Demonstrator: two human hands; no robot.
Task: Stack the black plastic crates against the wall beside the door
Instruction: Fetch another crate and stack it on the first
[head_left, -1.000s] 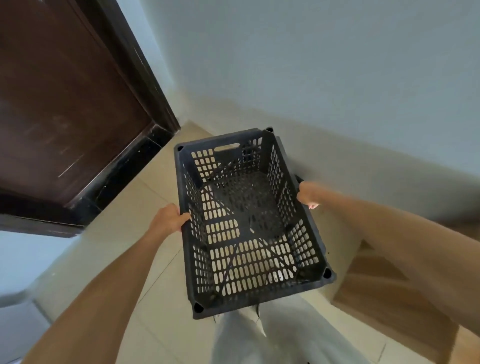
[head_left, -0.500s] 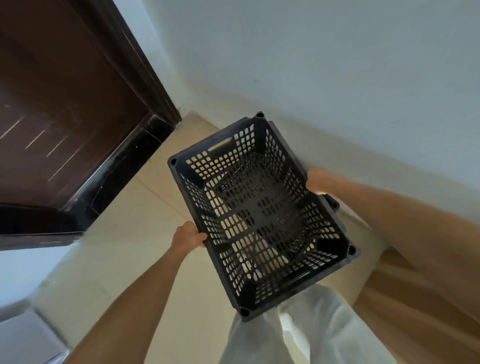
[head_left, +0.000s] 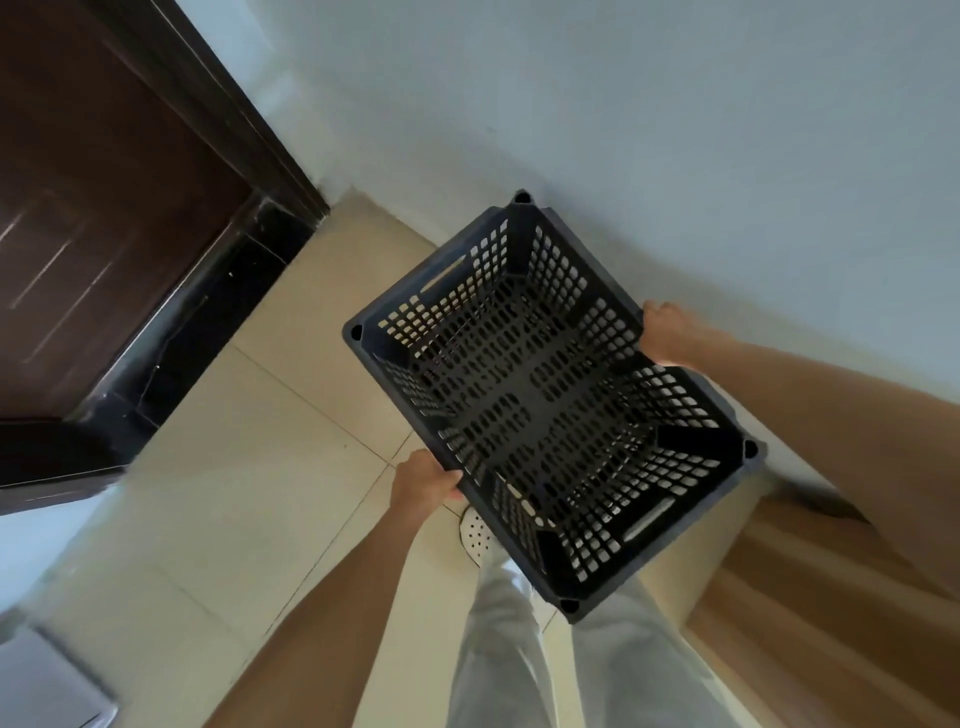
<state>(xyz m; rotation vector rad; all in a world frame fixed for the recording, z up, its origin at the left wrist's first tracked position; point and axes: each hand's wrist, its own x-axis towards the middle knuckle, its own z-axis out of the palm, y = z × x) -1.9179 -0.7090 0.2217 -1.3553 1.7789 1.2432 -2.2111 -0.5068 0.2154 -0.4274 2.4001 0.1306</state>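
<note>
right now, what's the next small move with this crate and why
Probably lower the crate straight down and level it against the wall. The left hand and right hand grip its long rims, it hangs tilted above the floor tiles, and its far corner sits close to the wall beside the door.

Looks like a hallway corner in a home: a dark wooden door (head_left: 104, 234) with a black stone threshold (head_left: 208, 332), cream floor tiles (head_left: 234, 493) before it, and a plain pale wall (head_left: 675, 130) to the door's right, with light wood panelling (head_left: 805, 597) further right.
</note>
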